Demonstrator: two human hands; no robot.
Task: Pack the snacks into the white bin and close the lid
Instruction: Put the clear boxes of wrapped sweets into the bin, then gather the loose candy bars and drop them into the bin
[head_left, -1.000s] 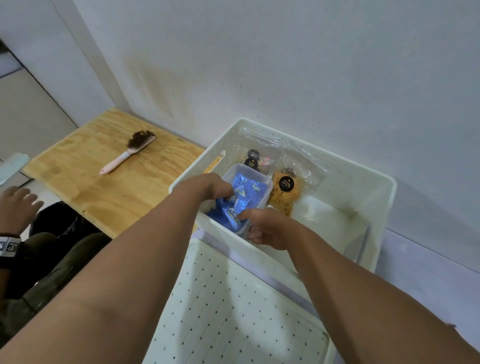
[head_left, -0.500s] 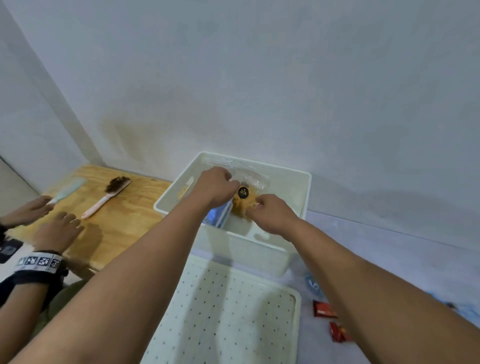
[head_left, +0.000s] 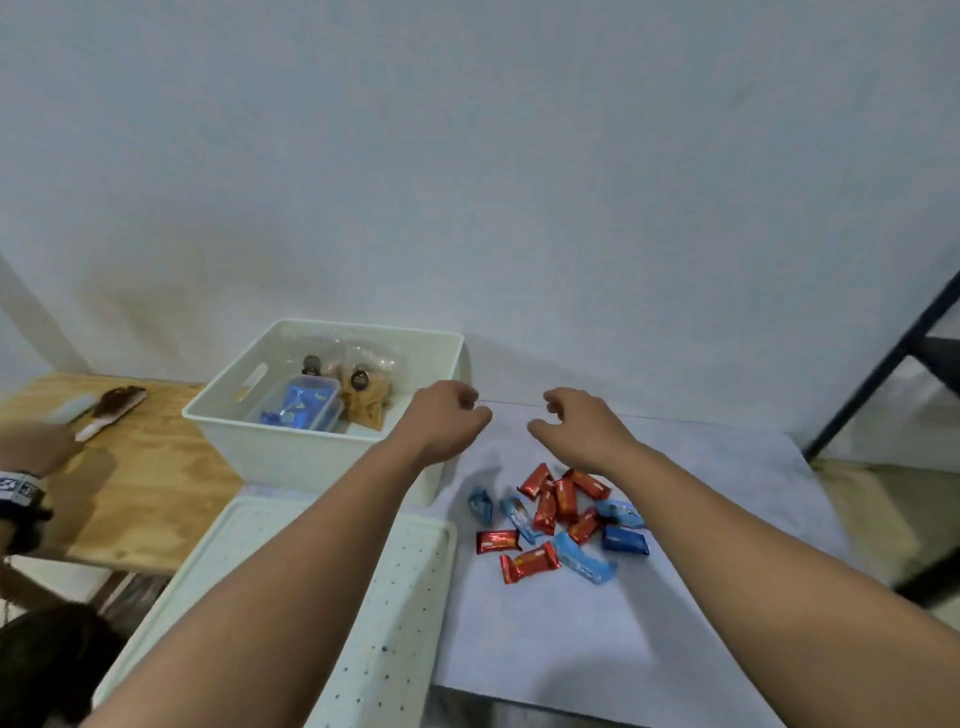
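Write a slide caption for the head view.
Both empty hands hover between white bin and wrapped snacks.

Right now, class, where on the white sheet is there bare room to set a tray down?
Bare: the white sheet in front of the wrapped snacks, right of the lid, and behind the hands toward the wall. Crowded: the snack pile and the left half of the white bin.

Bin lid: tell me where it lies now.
Head view, lower left: the bin lid lies flat in front of the white bin, partly under the left forearm, left of the wrapped snacks.

Other person's hand (head_left: 31, 447) blurred at left edge; lid (head_left: 405, 597) partly hidden by forearm.
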